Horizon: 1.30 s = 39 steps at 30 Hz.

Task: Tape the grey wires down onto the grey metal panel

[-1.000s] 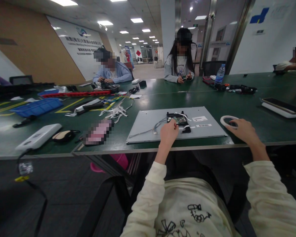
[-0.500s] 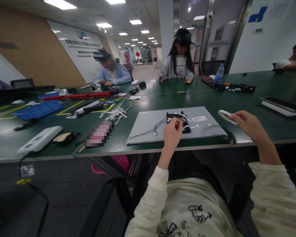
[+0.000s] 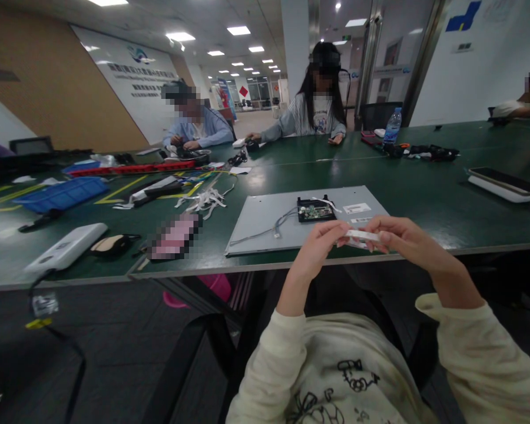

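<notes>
The fingers of the left hand [image 3: 321,242] and right hand [image 3: 404,238] were clamped on opposite sides of a white roll [image 3: 361,235], apparently tape, held nearly edge-on above the near edge of a grey panel [image 3: 260,215]. Just beyond the fingers, a black frame [image 3: 301,215] carried a circuit board [image 3: 315,212]. The taping seemed begun but unfinished: one white strip [image 3: 332,204] was in place at the frame's far right, while left of the fingers a cable [image 3: 283,221] lay loose, its connector [image 3: 277,235] free. Whether the roll's end had been lifted, I could not tell.
</notes>
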Motion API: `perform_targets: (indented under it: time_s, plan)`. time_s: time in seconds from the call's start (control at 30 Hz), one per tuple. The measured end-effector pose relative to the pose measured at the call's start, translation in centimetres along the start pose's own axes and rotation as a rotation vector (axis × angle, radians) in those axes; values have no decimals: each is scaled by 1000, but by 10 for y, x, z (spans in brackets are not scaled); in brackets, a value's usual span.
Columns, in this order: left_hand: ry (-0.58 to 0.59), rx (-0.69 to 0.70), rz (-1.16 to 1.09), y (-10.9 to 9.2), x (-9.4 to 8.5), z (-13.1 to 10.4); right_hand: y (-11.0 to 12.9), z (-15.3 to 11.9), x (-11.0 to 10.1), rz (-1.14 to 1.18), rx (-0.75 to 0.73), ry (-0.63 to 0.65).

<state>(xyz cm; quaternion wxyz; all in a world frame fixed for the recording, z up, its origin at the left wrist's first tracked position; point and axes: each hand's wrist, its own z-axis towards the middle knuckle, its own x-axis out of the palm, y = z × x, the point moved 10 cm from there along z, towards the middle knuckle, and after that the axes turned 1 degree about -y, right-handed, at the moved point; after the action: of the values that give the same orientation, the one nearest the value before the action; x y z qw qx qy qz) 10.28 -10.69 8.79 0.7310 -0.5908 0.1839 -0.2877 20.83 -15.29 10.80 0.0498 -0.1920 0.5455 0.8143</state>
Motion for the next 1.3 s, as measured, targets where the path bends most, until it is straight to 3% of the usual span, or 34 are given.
perform_targets:
  time_s: [0.1, 0.23, 0.43, 0.9, 1.0, 1.17, 1.3]
  plan:
    - [-22, 14, -156, 1, -5, 0, 2, 0, 5, 16, -46, 69]
    - [53, 2, -226, 1, -1, -3, -5, -6, 9, 137, -40, 130]
    - [54, 18, -368, 1, -4, -5, 1, -11, 16, 271, -68, 205]
    - [212, -66, -189, -3, 6, -15, 19, -13, 3, -101, -89, 141]
    - [147, -56, -153, -6, -1, -15, 21, -12, 3, -146, -74, 133]
    - [-61, 32, 56, -19, -24, -19, 21, -11, 2, -205, -49, 113]
    - [-87, 45, 147, -25, -26, -23, 17, -11, 3, -250, -41, 103]
